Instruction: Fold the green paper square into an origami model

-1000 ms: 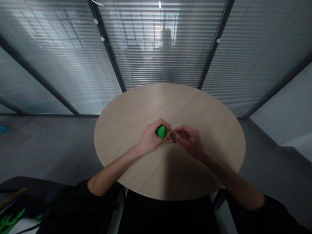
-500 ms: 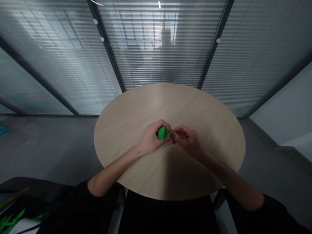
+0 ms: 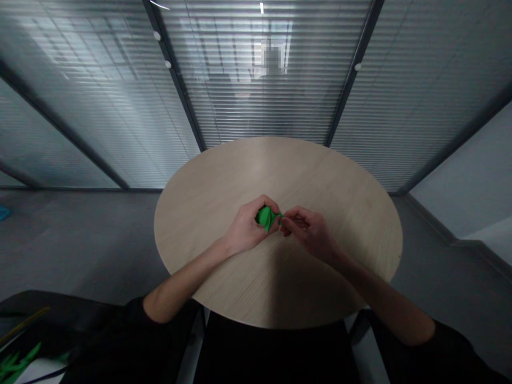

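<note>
The left hand point(image 3: 247, 228) is closed around the green paper point(image 3: 266, 217), its fingers point(image 3: 267, 205) curled over the far side and its thumb pressed along the near side. The hand is not spread at all: it cups the folded wad against the palm, and only the top and a pointed lower corner of the paper show. The right hand point(image 3: 311, 232) is also curled, with its fingertips point(image 3: 285, 223) meeting just at the right end of the paper. Its thumb and forefinger pinch a thin green tip there, though the fingers hide exactly how much of it they hold. The two hands touch or nearly touch at that spot, so the paper sits between them, held up just over the table point(image 3: 352, 181).

The round pale wood table lies under and around the grip, with bare top beyond it and a shadow on the near side. Behind the grip, past the far edge, stand glass walls with blinds point(image 3: 256, 90), and a dim person point(image 3: 272, 90) shows through them. Down and to the left of the grip, off the table, a black bag point(image 3: 48, 320) holds more green pieces point(image 3: 18, 362), and a blue thing point(image 3: 4, 213) lies on the floor further out
</note>
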A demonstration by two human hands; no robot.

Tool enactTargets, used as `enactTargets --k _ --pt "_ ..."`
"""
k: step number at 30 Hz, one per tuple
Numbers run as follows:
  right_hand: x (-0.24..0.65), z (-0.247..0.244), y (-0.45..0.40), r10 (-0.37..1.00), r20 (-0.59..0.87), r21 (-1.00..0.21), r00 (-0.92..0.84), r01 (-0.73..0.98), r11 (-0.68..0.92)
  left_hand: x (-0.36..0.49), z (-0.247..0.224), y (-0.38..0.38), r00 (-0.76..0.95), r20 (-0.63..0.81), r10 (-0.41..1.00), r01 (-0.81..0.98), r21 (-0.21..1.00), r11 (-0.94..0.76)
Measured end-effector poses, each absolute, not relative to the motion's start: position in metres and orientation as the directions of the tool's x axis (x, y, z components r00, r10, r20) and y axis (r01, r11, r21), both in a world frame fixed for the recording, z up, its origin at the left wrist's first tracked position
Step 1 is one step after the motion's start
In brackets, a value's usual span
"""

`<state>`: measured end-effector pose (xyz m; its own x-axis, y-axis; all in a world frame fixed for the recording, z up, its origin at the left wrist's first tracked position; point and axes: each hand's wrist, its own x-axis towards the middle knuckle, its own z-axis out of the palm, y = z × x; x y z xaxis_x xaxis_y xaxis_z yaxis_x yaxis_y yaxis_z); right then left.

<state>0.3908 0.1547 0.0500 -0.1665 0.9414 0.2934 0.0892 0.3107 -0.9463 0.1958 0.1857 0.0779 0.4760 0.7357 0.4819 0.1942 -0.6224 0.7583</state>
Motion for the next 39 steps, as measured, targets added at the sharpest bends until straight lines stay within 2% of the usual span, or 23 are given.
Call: enactTargets --k 11,17,39 --pt "0.391 0.0504 0.156 0.96 0.226 -0.973 -0.166 0.012 0.231 0.1935 0.0746 0.1877 0.445 0.46 0.768 0.196 0.787 -0.585" --pt "0.3932 0.0495 0.1564 0.961 0.245 -0.965 -0.126 0.068 0.255 0.1928 0.0731 0.1895 0.429 0.461 0.777 0.201 0.79 -0.579" --pt "0.3923 0.0505 0.1568 0.947 0.269 -0.955 -0.176 0.076 0.285 0.1947 0.0715 0.1897 0.454 0.441 0.774 0.191 0.8 -0.569"
